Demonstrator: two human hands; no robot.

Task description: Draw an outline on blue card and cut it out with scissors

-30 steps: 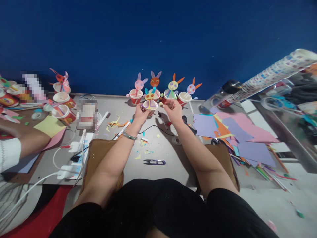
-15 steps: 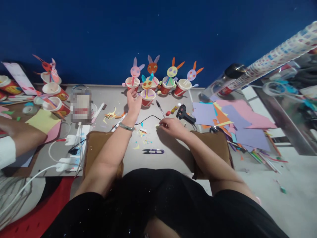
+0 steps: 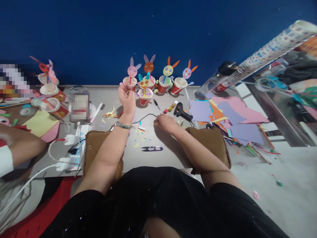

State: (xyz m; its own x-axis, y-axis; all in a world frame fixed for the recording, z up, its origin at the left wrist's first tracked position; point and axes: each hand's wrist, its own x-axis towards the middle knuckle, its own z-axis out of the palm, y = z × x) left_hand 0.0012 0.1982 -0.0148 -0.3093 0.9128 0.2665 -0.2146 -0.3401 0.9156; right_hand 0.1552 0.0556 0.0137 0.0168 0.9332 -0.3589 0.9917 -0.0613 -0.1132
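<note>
My left hand (image 3: 127,99), fingers loosely bent and apart, is raised just left of a red-and-white paper cup (image 3: 145,100) that holds a yellow paper rabbit (image 3: 144,84) with blue ears. Behind that hand stands another cup with a pink paper rabbit (image 3: 132,70). My right hand (image 3: 167,123) rests low over the table with its fingers curled together; a tiny pale piece shows at the fingertips, too small to name. Close to it lie a pen (image 3: 157,106) and a black hot glue gun (image 3: 182,111). Purple-handled thread snips (image 3: 152,149) lie between my forearms.
More rabbit cups line the blue wall, including one with an orange rabbit (image 3: 149,67). Coloured paper (image 3: 203,111) and a clear bottle (image 3: 213,79) are at right. A power strip (image 3: 77,155) with cables and another person's arm (image 3: 22,145) are at left. Paper scraps (image 3: 141,135) dot the middle.
My left hand has drawn slightly left, away from the cup with the yellow rabbit. My right hand stays low beside the pen. The whole view has shifted a little.
</note>
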